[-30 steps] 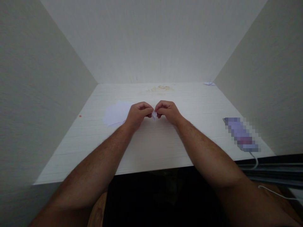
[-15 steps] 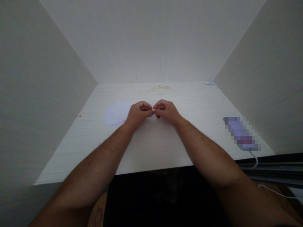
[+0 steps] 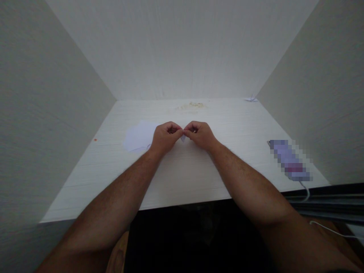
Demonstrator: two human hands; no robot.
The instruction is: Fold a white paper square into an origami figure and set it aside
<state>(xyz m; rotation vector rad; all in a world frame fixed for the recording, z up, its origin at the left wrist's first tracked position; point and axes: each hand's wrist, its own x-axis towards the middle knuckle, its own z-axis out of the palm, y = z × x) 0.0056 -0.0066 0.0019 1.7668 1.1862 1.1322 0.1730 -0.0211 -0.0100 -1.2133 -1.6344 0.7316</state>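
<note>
Both my hands meet over the middle of the white desk (image 3: 182,174). My left hand (image 3: 165,137) and my right hand (image 3: 200,134) are closed in a pinch on a small folded piece of pale paper (image 3: 183,138), which shows only as a sliver between the fingertips. Most of the piece is hidden by my fingers. A stack of pale paper sheets (image 3: 138,136) lies flat on the desk just left of my left hand.
White walls close the desk in on the left, back and right. A blurred-out flat object (image 3: 290,161) with a white cable (image 3: 305,191) lies at the right edge. A small folded paper piece (image 3: 250,99) sits in the far right corner. A stain (image 3: 192,106) marks the back.
My fingertips have drawn closer together around the small paper piece, so less of it shows. The hands stay in the same place.
</note>
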